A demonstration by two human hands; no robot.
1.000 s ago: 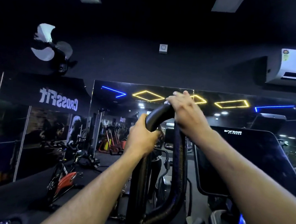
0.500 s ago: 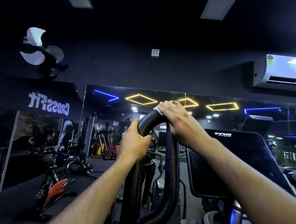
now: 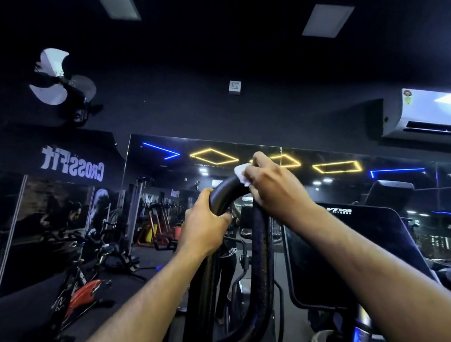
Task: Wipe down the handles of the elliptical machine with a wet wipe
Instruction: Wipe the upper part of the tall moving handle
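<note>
My left hand (image 3: 206, 226) wraps around the near side of the black looped handle (image 3: 223, 195), fingers curled right around the tube, thumb on my side of it. Just above it, at the top of the loop's curve, my right hand (image 3: 270, 186) grips the handle from over the top, and its fingers pinch a white wet wipe (image 3: 242, 174) against the tube; only a crumpled corner of the wipe shows, sticking out to the left from under my fingers. The two hands are close together on the same bend but do not touch. The handle's two limbs run down between my forearms, the right limb showing a blue sheen.

To the right, just past my right forearm, stands the dark console screen (image 3: 349, 256) of the elliptical, tilted back, with small white lettering at its top edge. To the lower left sits a red and black exercise bike (image 3: 80, 292). Beyond all this a wall mirror (image 3: 162, 181) reflects yellow diamond lights and reversed CrossFit lettering. Above it on the dark wall hang a fan (image 3: 58, 83) at left and a white air conditioner (image 3: 441, 118) at right.
</note>
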